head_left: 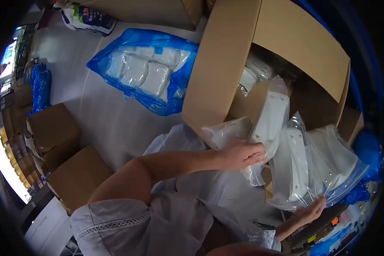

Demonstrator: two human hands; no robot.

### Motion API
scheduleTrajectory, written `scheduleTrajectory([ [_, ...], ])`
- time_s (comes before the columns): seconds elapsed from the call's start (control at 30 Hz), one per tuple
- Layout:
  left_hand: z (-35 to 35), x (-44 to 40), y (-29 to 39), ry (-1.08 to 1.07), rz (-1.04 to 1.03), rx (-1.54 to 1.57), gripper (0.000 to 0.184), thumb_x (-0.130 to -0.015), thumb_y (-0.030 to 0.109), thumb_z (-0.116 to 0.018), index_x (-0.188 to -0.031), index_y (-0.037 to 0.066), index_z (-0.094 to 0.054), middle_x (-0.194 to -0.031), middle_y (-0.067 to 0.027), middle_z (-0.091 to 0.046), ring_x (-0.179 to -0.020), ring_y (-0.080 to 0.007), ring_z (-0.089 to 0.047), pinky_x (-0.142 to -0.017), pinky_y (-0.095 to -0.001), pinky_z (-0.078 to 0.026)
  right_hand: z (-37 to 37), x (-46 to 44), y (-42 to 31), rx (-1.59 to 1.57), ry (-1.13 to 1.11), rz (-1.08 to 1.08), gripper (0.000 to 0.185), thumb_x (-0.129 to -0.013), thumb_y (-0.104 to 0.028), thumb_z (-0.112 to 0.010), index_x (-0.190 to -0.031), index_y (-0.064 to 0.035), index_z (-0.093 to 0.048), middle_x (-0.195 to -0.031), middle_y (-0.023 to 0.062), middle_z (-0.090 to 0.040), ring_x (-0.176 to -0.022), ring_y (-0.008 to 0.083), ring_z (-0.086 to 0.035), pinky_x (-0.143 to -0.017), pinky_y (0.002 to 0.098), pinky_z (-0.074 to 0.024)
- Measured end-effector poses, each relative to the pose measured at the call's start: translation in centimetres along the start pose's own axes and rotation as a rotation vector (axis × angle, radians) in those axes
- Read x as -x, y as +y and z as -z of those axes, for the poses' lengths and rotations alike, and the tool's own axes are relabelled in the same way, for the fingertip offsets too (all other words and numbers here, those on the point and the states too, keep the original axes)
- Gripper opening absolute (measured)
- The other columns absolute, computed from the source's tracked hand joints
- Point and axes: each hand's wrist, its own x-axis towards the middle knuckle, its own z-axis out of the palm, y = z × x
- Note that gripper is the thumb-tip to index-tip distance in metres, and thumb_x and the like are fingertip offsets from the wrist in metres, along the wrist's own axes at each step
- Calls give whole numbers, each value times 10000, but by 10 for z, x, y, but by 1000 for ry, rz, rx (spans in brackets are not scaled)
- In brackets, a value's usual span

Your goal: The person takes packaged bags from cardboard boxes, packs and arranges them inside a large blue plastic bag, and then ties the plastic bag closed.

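Observation:
My left hand [243,154] is closed on the lower end of a clear plastic bag holding a long white part with small metal studs [272,113]. This bag leans at the mouth of a large cardboard box [219,59]. Lower right, my right hand [313,211] pinches the gathered edge of another clear bag with a curved white part [298,164] in it. Against that one rests a further bagged white part [335,158]. Beside my left hand a clear bag [230,130] pokes over the box edge. More bagged white pieces [254,72] lie deeper in the box.
A blue plastic sack [175,100] with several white packets lies on the floor [68,55] left of the box. Cardboard boxes [79,175] stand at the left, near a blue bundle [40,87]. A printed sack [89,19] sits at the back.

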Motion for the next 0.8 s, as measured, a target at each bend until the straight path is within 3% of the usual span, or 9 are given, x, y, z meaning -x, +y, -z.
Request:
scheduleTrajectory([
  [0.13, 56, 68, 44, 98, -97, 111, 236, -787, 258, -617, -745, 57, -502, -543, -85, -494, -454, -218, -487, -447, -309, -370, 21, 49, -54, -38, -15, 9, 146, -858, -147, -484, -791, -18, -480, -810, 16, -450, -804, 121, -400, -786, 232, -286],
  [0.23, 89, 138, 54, 216, -106, 172, 244, -763, 246, -653, -714, 47, -520, -516, -62, -474, -435, -148, -454, -435, -281, -353, 15, 115, -90, -217, 153, -286, 205, -845, -214, -546, -857, -9, -533, -849, 25, -496, -798, 110, -437, -778, 253, -348],
  [0.33, 112, 193, 50, 197, 9, 88, 224, -752, 229, -666, -715, 45, -543, -514, -58, -481, -442, -116, -453, -429, -268, -350, 19, 171, -83, -262, -19, -279, 247, -836, -249, -570, -884, -8, -543, -828, 18, -518, -785, 107, -461, -740, 247, -379],
  [0.37, 117, 209, 44, 227, 18, 32, 217, -734, 207, -685, -704, 41, -549, -523, -57, -499, -443, -106, -468, -429, -254, -353, 9, 193, -83, -307, 66, -309, 225, -844, -243, -558, -828, -20, -532, -793, 0, -499, -756, 96, -448, -711, 229, -366],
  [0.4, 121, 225, 39, 258, 28, -20, 212, -717, 186, -704, -692, 37, -555, -531, -55, -518, -445, -95, -484, -430, -240, -357, 11, 211, -72, -330, -45, -326, 216, -848, -236, -553, -805, -26, -524, -784, -7, -489, -742, 89, -437, -692, 220, -356],
  [0.5, 151, 272, 24, 246, 215, -64, 226, -715, 190, -705, -671, 28, -553, -524, -52, -510, -453, -87, -478, -435, -238, -361, -9, 275, -69, -338, -173, -355, 198, -859, -198, -534, -742, -40, -510, -732, -26, -467, -690, 60, -402, -636, 190, -322],
  [0.63, 197, 316, -9, 189, 277, -65, 232, -710, 201, -707, -676, 27, -557, -522, -48, -511, -462, -81, -478, -437, -239, -365, -54, 356, -56, -268, -238, -442, 183, -867, -171, -511, -741, -39, -527, -691, -50, -459, -638, 34, -385, -581, 181, -309],
  [0.7, 224, 335, -33, 146, 200, -129, 321, -709, 308, -691, -666, 35, -530, -483, -76, -483, -408, -168, -485, -418, -280, -366, -84, 402, -39, -245, -131, -442, 181, -868, -173, -508, -752, -36, -534, -690, -52, -463, -631, 32, -380, -569, 181, -304],
  [0.8, 271, 363, -77, -7, 158, -231, 337, -708, 342, -681, -641, 58, -512, -499, -76, -504, -425, -222, -509, -421, -307, -383, -119, 462, -27, -201, -2, -519, 182, -869, -181, -506, -777, -29, -549, -700, -51, -480, -626, 33, -383, -562, 182, -308],
])
